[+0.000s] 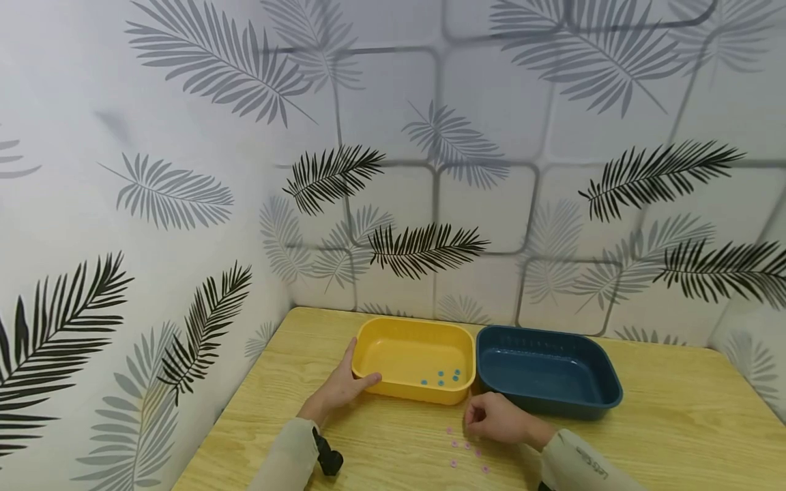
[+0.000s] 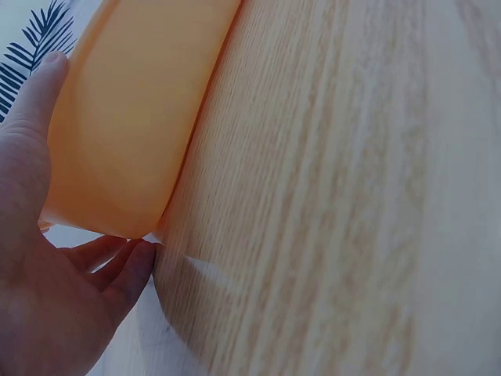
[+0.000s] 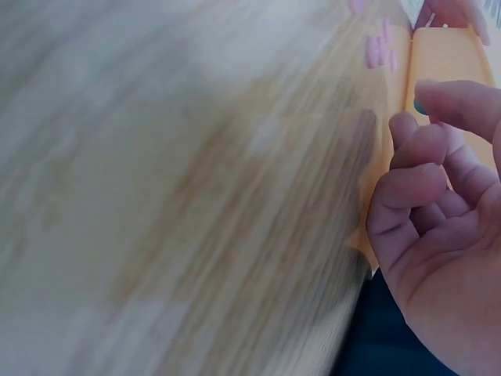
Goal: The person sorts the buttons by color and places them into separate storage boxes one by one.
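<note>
My left hand (image 1: pixel 344 385) holds the left end of a yellow plastic basin (image 1: pixel 399 394), thumb at the front rim and fingers along the side. In the left wrist view those fingers (image 2: pixel 129 274) bend against the end of the basin. Several small round blue pieces (image 1: pixel 441 374) lie inside at its right. My right hand (image 1: pixel 497 417), just in front of where the basins meet, pinches a small blue-green piece (image 3: pixel 421 107) at the thumb tip; most of it is hidden. Several small pink ring-like pieces (image 1: pixel 467 446) lie on the table to the left of this hand.
A dark blue basin (image 1: pixel 552 402) stands right beside the yellow one. Both rest on a wood-grain table (image 1: pixel 688 423), near its back edge against a leaf-patterned wall (image 1: pixel 491 204). A black band with a small device (image 1: pixel 329 460) is on the left wrist.
</note>
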A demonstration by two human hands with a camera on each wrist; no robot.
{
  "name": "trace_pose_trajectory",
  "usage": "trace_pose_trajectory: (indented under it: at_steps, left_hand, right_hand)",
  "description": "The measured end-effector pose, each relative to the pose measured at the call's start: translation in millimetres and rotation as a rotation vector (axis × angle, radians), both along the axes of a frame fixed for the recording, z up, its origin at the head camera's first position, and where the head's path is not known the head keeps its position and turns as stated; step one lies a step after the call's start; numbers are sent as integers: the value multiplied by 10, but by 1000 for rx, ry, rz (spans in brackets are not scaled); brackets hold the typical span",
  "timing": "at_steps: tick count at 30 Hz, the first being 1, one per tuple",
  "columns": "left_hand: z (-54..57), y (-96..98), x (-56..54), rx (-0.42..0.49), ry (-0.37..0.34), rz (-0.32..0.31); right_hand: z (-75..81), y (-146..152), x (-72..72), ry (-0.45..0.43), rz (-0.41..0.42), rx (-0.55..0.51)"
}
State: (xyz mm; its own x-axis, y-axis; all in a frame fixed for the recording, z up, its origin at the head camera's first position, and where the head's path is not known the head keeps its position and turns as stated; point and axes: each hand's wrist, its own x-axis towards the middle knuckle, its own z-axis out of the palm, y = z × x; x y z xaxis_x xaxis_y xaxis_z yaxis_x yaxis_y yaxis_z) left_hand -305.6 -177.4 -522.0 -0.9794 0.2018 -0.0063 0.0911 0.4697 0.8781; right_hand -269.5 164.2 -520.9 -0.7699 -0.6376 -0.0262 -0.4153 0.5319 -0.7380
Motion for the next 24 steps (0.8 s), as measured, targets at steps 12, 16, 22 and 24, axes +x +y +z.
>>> trace_pose_trajectory:
  at_steps: [12,16,22,24]
  left_hand:
    - [-18,-10,-16,17,4,-16]
    - [-10,-12,-13,23,-1,-15]
    - [-14,-17,-23,20,-3,-15]
    - [-14,-20,-21,24,-5,-16]
  right_hand:
    - [79,-12,50,-94,9,-98]
    - [120,-13,77,-79,25,-102]
    - [237,-10,114,-102,37,-156]
    - [275,-8,121,-136,33,-181]
